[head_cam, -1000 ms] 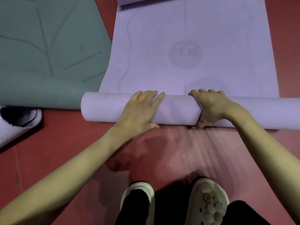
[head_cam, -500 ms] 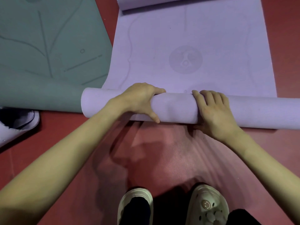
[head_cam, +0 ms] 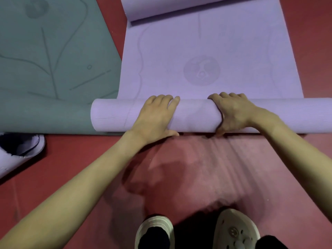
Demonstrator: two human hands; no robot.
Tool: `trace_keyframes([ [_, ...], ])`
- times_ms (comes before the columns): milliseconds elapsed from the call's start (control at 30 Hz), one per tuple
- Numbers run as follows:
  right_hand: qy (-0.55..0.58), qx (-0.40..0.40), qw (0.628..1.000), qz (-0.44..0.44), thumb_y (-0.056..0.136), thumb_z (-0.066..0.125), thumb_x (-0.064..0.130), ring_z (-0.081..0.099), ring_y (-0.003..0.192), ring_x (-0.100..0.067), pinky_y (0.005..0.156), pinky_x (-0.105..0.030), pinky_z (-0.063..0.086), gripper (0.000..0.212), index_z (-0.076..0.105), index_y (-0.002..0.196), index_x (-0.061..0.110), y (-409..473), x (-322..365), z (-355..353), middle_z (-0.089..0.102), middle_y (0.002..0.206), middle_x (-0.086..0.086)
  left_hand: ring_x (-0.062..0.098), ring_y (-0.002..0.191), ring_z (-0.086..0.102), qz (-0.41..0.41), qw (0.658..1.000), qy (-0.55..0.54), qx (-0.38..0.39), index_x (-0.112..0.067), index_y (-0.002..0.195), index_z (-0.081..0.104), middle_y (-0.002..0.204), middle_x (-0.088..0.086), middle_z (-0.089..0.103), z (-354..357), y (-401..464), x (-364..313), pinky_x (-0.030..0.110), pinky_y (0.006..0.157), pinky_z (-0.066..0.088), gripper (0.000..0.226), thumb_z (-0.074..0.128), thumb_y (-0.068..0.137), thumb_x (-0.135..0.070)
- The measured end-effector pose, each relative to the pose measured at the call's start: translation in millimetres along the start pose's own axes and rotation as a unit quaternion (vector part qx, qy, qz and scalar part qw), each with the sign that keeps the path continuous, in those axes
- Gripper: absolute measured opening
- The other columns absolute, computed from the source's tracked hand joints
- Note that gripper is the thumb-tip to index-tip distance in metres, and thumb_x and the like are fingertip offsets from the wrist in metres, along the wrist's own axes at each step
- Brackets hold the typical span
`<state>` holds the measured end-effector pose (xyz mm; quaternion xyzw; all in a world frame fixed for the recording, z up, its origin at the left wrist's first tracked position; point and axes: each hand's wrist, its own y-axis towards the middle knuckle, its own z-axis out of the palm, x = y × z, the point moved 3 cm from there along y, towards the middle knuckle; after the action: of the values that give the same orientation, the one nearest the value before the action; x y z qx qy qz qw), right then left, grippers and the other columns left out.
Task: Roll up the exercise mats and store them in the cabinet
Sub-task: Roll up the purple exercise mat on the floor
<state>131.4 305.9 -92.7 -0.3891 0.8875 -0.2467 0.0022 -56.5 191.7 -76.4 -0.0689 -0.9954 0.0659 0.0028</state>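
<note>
A purple exercise mat [head_cam: 215, 51] lies on the red floor, and its near end is wound into a thick roll [head_cam: 195, 115] that runs left to right. My left hand [head_cam: 154, 117] presses on top of the roll left of its middle, fingers laid over the crest and thumb low by the floor. My right hand [head_cam: 233, 114] grips the roll just right of the middle, fingers hooked over the far side and thumb down the near side. The mat's far end [head_cam: 179, 8] curls up. A green mat [head_cam: 53, 51] lies to the left, its near end [head_cam: 45, 115] curled too.
My two light clogs [head_cam: 154, 232] [head_cam: 237, 229] stand on the red floor [head_cam: 197, 168] behind the roll. A pale object with a dark opening [head_cam: 18, 150] lies at the left edge, near the green mat. No cabinet is in view.
The roll has turned a little further toward the round emblem. My left hand went from gripping over the top to pressing flatter. My right hand went from lying flat to gripping.
</note>
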Motion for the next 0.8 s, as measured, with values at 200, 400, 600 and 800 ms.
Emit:
trace_keyframes([
  [200,-0.034,-0.126,0.991,-0.006,0.051,0.089,0.043,0.048,0.115,-0.039,0.102,-0.046,0.032,0.114,0.035,0.143,0.005,-18.0,-0.4,11.5,0.049,0.127,-0.018,0.029,0.113,0.052,-0.010,0.994,-0.066,0.085,-0.013,0.141,0.039,0.127,0.009,0.054,-6.1,21.8,13.0,0.040,0.098,0.038,0.101,0.079,0.061,-0.062],
  [400,-0.044,-0.230,0.972,0.000,0.037,0.091,0.033,0.051,0.111,-0.043,0.096,-0.051,0.036,0.117,0.043,0.138,0.000,-19.3,-2.7,23.9,0.052,0.124,-0.024,0.026,0.109,0.052,-0.035,0.981,-0.114,0.152,-0.023,0.134,0.043,0.117,0.005,0.056,-10.1,37.8,23.4,0.036,0.089,0.037,0.092,0.080,0.059,-0.062],
  [600,-0.055,-0.185,0.981,0.014,0.026,0.091,0.058,0.057,0.097,-0.041,0.088,-0.049,0.041,0.131,0.046,0.136,0.002,-1.8,-12.6,11.8,0.058,0.114,-0.020,0.029,0.131,0.038,-0.030,0.995,-0.030,0.090,-0.015,0.151,0.021,0.145,0.010,0.037,-9.0,35.2,10.8,0.040,0.111,0.025,0.113,0.078,0.064,-0.060],
  [800,-0.082,-0.099,0.992,0.009,0.044,0.084,0.059,0.053,0.102,-0.034,0.088,-0.042,0.036,0.108,0.039,0.133,0.019,9.4,-14.9,-9.8,0.054,0.116,-0.008,0.027,0.123,0.045,-0.062,0.995,-0.060,0.042,-0.021,0.146,0.035,0.136,0.005,0.049,-8.8,42.6,11.9,0.039,0.103,0.027,0.106,0.081,0.058,-0.059],
])
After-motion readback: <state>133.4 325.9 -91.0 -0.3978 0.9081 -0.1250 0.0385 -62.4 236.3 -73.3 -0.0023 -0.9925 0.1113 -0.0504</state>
